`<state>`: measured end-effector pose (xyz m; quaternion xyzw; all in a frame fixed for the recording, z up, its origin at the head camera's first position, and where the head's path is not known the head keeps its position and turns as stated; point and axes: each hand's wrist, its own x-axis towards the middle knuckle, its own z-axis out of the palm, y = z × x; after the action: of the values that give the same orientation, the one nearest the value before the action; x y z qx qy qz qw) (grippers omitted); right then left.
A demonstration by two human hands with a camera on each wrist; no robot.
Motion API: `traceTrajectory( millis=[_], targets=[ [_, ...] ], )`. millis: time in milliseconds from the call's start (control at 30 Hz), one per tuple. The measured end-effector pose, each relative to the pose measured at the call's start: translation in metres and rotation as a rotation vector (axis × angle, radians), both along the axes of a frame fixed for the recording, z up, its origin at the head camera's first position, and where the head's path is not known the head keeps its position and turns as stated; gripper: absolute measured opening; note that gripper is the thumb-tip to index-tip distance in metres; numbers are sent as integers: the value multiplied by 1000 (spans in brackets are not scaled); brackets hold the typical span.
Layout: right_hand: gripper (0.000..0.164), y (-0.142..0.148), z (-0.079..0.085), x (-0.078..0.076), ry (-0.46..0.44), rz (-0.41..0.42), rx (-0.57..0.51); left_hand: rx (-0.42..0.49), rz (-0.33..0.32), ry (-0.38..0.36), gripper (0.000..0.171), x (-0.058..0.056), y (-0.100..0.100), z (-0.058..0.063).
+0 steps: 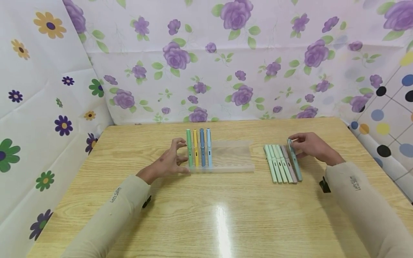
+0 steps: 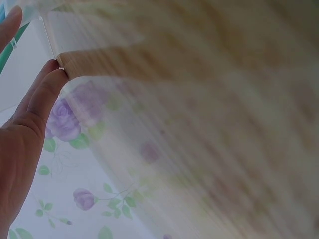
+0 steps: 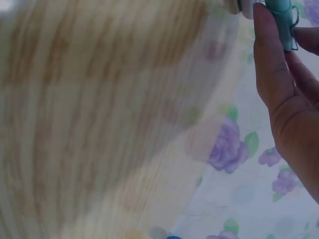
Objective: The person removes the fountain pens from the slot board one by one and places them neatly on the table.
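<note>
A clear plastic pen stand lies on the table, with a green pen, a yellow pen, a dark blue pen and a light blue pen side by side in its left part. My left hand holds the stand's left end, thumb at the front corner and fingers farther back. Off to the right, my right hand pinches a teal pen near its capped upper end. This pen is tilted beside a mauve pen and several pale green pens in a slanted row.
The wooden table reaches back to a flowered cloth. Patterned sheets hang at the left and right. Bare tabletop lies between the stand and the row of pens.
</note>
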<state>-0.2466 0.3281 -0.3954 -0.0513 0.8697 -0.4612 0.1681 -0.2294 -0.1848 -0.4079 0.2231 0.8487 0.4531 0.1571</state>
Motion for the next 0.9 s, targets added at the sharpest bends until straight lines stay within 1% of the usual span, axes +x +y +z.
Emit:
traceTrajectory(
  millis=[167, 267, 400, 533, 700, 900],
  targets=[
    [52, 2, -8, -4, -27, -17, 83, -5, -5, 7, 92, 0, 1, 0],
    [51, 1, -11, -6, -26, -12, 143, -8, -4, 10, 92, 0, 1, 0],
    [49, -2, -13, -7, -19, -6, 172, -9, -2, 10, 92, 0, 2, 1],
    [50, -4, -13, -6, -31, -6, 158, -13, -2, 16, 92, 0, 2, 0],
    [50, -6, -12, -4, -57, -22, 116, -8, 0, 16, 94, 0, 2, 0],
    [49, -8, -12, -4, -57, -26, 115, -9, 3, 13, 93, 0, 2, 0]
  ],
)
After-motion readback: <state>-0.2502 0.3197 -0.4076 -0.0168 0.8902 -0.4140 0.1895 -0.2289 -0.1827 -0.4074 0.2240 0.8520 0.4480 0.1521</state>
